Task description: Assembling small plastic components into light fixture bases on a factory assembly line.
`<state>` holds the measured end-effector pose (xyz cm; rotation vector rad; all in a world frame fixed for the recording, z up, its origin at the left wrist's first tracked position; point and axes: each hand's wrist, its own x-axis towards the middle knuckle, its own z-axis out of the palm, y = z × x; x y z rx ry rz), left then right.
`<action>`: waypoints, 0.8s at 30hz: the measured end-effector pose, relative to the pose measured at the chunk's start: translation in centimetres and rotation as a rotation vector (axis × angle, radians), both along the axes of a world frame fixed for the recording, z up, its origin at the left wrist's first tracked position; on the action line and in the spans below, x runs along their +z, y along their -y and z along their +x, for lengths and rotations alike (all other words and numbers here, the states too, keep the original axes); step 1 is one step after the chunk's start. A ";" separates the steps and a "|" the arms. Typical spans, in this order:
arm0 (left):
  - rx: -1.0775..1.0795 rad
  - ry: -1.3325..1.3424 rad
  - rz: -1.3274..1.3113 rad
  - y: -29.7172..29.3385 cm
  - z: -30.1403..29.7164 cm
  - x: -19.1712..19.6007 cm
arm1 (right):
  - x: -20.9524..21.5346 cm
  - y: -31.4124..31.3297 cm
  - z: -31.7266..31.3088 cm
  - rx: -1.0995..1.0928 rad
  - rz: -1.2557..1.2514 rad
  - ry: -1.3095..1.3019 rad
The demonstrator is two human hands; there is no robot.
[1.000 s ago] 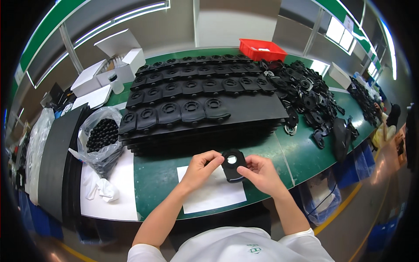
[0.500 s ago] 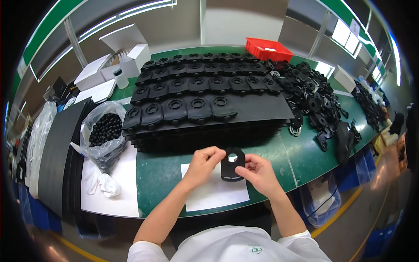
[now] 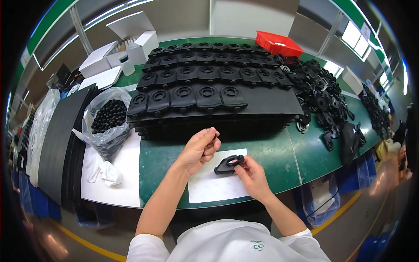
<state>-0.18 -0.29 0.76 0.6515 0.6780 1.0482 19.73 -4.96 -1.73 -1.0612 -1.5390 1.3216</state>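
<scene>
Since the earlier pictures, both hands have drawn apart: the left hand (image 3: 200, 149) has lifted off the black plastic part (image 3: 228, 164) and now hovers just left of it, while the part has tipped from flat-on to edge-on. Right hand (image 3: 252, 177) alone grasps the part now, thumb and fingertips pinching its right end, holding it low over the white sheet (image 3: 220, 180) on the green table (image 3: 279, 159). That one-handed pinch at the end seems chosen to leave the round opening and the rest of the part free for the other hand.

Left hand is loosely curled, fingers bunched toward the thumb as if pinching something small; whether it holds anything I cannot tell. Its forearm runs up from the lower edge, wrist bent slightly right. Beyond the part lie stacked trays of like parts (image 3: 205, 94); a clear bag of small black pieces (image 3: 107, 118) sits well left of it.
</scene>
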 end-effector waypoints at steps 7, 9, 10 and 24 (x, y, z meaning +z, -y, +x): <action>0.014 0.026 0.020 -0.1 -0.3 -0.5 | -0.2 0.1 -0.4 0.001 0.124 0.109; 0.011 0.042 0.024 0.0 -0.1 -0.1 | -0.1 0.1 -0.4 -0.009 0.152 0.174; 0.012 0.069 0.032 0.1 0.1 0.1 | 0.0 0.1 -0.4 -0.010 0.152 0.174; 0.052 0.076 0.077 -0.1 0.0 -0.6 | 0.9 0.6 -0.7 0.032 0.397 0.325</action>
